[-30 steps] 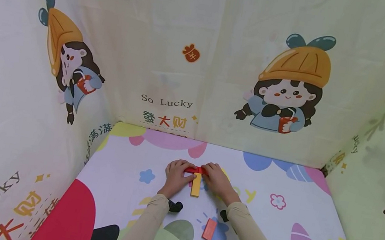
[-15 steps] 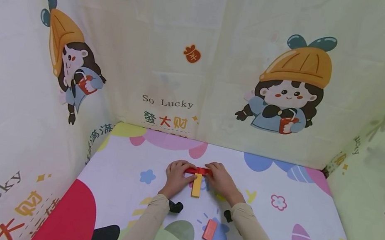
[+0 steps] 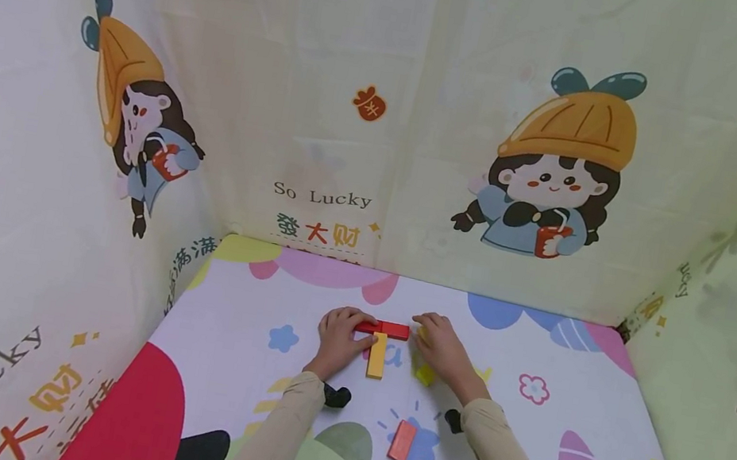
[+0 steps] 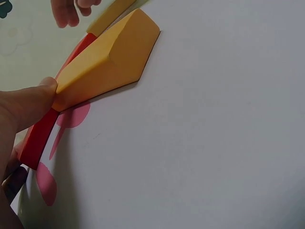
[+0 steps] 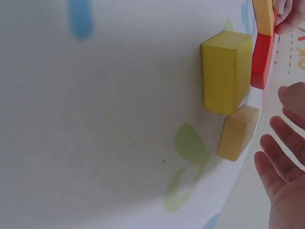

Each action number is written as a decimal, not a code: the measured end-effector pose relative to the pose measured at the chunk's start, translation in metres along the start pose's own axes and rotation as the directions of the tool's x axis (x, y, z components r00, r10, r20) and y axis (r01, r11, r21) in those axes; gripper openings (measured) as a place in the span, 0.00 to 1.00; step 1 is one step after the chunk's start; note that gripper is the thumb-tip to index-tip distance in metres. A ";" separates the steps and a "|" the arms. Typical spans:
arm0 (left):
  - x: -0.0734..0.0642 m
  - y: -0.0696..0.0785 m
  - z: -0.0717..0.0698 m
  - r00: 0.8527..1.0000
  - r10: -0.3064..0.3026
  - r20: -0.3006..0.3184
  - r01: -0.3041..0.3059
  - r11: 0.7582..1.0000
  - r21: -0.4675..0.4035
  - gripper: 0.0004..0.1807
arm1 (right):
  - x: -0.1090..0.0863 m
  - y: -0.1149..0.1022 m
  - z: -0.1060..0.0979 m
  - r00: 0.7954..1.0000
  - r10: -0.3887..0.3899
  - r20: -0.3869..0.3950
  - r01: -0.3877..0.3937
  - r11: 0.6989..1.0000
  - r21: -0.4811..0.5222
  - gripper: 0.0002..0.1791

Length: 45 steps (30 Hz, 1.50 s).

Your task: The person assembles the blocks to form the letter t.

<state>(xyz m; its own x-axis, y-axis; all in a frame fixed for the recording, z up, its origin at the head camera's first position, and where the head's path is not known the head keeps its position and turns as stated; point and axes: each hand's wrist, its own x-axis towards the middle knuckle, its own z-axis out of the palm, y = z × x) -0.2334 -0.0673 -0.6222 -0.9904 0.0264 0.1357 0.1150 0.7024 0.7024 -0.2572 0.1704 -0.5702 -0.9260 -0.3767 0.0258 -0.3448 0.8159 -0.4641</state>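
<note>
Two red blocks (image 3: 394, 331) lie end to end in a bar, and an orange block (image 3: 377, 356) meets their middle at a right angle, forming a T. My left hand (image 3: 344, 339) grips the left part of the bar; in the left wrist view its thumb (image 4: 35, 102) presses where red and orange meet, with fingers behind. To the right of the bar hovers my right hand (image 3: 444, 355), apart from it, fingers spread and nothing held. Close to that hand in the right wrist view stand a yellow block (image 5: 221, 76) and a tan block (image 5: 239, 133).
A salmon-coloured block (image 3: 402, 442) lies nearer the front of the table, between the forearms. The tabletop (image 3: 231, 369) carries a printed cartoon pattern. Patterned cloth walls (image 3: 417, 149) enclose it at the back and both sides.
My right hand has let go of the red bar's right end and drawn away to the right, uncovering that end. My left hand keeps its place on the blocks.
</note>
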 end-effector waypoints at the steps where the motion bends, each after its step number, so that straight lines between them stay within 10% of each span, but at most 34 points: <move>1: 0.000 0.000 -0.001 1.000 0.002 -0.002 -0.002 1.000 -0.005 0.16 | -0.002 0.001 0.000 1.000 0.007 -0.003 -0.007 1.000 0.001 0.22; 45: 0.000 -0.003 0.002 1.000 0.014 -0.019 -0.014 1.000 -0.003 0.16 | -0.080 0.008 0.004 0.999 -0.040 -0.038 0.041 0.999 0.035 0.26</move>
<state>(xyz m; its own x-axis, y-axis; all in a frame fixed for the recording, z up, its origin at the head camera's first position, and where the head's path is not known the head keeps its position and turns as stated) -0.2336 -0.0678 -0.6252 -0.9870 0.0228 0.1592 0.1295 0.6995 0.7027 -0.1850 0.2052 -0.5798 -0.9166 -0.3921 0.0774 -0.3771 0.7841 -0.4930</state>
